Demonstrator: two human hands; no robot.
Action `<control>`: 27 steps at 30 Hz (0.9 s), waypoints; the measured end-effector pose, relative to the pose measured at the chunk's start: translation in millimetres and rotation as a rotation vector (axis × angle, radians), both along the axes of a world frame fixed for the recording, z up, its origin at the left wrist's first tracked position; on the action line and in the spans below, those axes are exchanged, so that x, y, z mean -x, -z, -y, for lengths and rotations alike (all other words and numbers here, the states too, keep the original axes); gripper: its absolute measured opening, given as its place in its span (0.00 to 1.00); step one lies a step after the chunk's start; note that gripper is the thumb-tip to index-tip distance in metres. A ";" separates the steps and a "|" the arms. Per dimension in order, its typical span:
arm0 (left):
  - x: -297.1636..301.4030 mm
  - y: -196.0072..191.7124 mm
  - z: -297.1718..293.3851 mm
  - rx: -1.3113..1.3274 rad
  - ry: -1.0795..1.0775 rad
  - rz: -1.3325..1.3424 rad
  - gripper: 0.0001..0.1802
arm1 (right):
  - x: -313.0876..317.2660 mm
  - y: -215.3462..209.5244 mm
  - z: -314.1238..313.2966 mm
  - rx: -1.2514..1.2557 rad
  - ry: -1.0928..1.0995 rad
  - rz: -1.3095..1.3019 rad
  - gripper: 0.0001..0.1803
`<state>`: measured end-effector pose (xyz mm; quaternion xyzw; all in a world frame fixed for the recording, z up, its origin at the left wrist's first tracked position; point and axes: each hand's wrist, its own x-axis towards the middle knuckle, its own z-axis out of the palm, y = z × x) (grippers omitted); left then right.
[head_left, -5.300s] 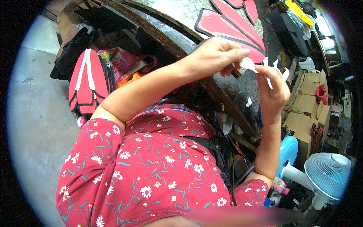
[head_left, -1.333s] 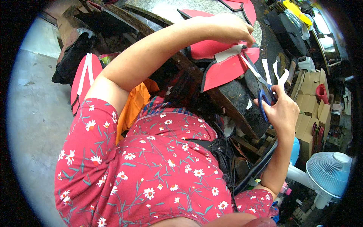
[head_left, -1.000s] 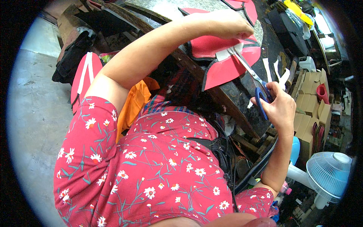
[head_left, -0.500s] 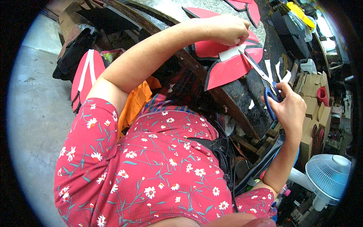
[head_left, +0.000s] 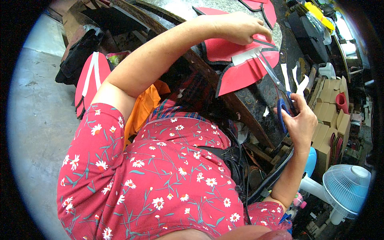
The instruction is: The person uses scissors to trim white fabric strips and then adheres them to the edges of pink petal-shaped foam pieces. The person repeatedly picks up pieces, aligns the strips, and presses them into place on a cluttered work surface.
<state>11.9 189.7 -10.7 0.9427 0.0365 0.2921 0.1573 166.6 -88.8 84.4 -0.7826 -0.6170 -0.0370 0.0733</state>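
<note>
On the worktable lies a red, leaf-shaped piece (head_left: 242, 78) with black edging, and a white strip (head_left: 245, 57) rests across it. My left hand (head_left: 240, 29) reaches over the red piece, its index finger stretched and the other fingers partly curled apart; nothing shows in its grip. Scissors (head_left: 274, 77) with blue handles are in my right hand (head_left: 301, 123), the fingers through the loops. Their blades are parted slightly, with the tips at the right end of the white strip.
Several white scraps (head_left: 302, 83) lie right of the red piece on the dark tabletop (head_left: 256, 105). More red pieces (head_left: 269, 13) are at the back. Cardboard boxes (head_left: 329, 105) and a fan (head_left: 346, 188) stand to the right; another red piece with white strips (head_left: 89, 82) is at left.
My left hand has loosened from its pinch by the white strip, moving slightly up with the index finger extended. My right hand and the scissors have shifted slightly left and down.
</note>
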 end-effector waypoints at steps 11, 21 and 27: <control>0.2 -24.3 17.5 -0.052 -0.006 -0.184 0.11 | 9.4 -1.9 -8.9 0.116 0.064 0.144 0.30; -7.2 -7.5 4.7 0.004 0.004 0.083 0.10 | 8.1 0.6 -8.9 0.090 0.024 0.076 0.29; 4.5 -16.5 4.5 -0.034 0.066 -0.150 0.14 | 8.8 7.0 -8.7 0.093 0.055 0.064 0.29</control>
